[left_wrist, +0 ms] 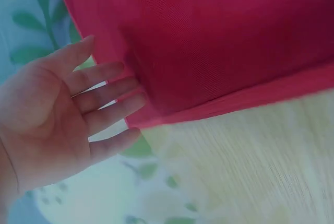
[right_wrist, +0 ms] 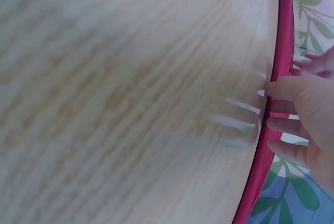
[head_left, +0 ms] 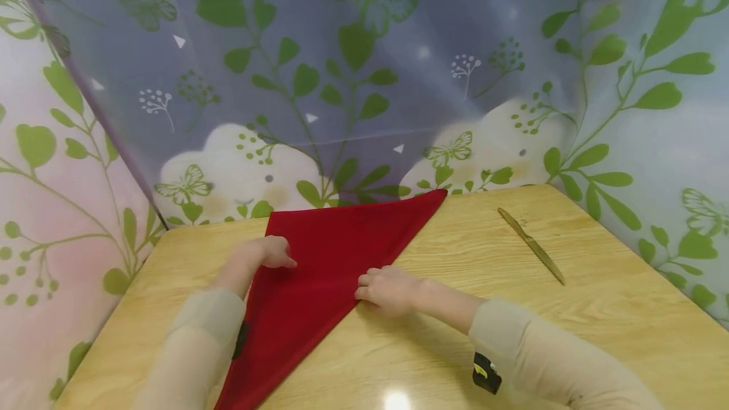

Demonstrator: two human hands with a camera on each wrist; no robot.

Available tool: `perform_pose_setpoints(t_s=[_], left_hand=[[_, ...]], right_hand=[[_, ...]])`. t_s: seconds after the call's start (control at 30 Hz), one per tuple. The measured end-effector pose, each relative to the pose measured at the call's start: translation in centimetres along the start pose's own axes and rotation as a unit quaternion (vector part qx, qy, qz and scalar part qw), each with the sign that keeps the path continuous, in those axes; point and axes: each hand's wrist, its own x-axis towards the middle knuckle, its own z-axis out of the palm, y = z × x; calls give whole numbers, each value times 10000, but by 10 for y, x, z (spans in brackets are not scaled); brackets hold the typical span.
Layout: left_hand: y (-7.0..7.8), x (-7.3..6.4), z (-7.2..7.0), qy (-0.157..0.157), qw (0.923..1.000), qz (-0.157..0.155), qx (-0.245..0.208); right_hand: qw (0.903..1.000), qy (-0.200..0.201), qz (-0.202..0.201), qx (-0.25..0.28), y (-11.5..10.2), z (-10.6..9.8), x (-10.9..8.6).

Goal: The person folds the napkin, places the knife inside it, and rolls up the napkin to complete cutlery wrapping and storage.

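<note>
A red cloth (head_left: 330, 239) lies folded into a triangle on the wooden table, its long slanted edge toward the right. My left hand (head_left: 272, 252) is over the cloth's left edge; in the left wrist view that hand (left_wrist: 47, 114) shows its palm, with the fingers loosely extended and slightly spread beside the red fabric (left_wrist: 209, 36). On the slanted edge rests my right hand (head_left: 390, 291). The right wrist view has its fingertips touching the folded edge (right_wrist: 258, 177), fingers fairly straight and a little apart. Neither hand grips the cloth.
A gold-coloured table knife (head_left: 532, 247) lies at an angle on the right side of the wooden table (head_left: 455, 258). Patterned curtains (head_left: 398, 81) with leaves and butterflies stand behind the table and along both sides.
</note>
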Motion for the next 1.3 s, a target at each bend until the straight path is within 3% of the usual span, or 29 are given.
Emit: perform_pose_setpoints(t_s=[0.13,0.27,0.33,0.43,0.5,0.6,0.8,0.93,1.1,1.3], left_hand=[[29,-18,12,81,9964,542,648],[68,-41,32,301,9865,1083,1190],[87,-50,44,517,9789,1412,1387],[109,-58,60,1000,9595,1830,1896],[118,-62,69,1420,9439,1912,2287],[125,-63,78,1963,9253,1756,2729],[124,-61,92,2504,9064,1563,3023],[121,-58,95,2702,9021,1583,2968],[115,-58,93,2780,9084,1614,2673],[103,-61,87,2664,9192,1836,2246]], right_hand=[[9997,72,154,-183,6,1,3],[9974,175,303,-625,11,3,7],[9958,162,423,-796,15,3,9],[9942,62,615,-883,21,3,11],[9934,-6,716,-898,24,4,12],[9923,-24,769,-969,28,6,15],[9917,-107,760,-1029,30,10,16],[9908,-31,791,-1095,31,12,17],[9886,65,894,-1209,35,16,18],[9881,109,1079,-1093,47,18,18]])
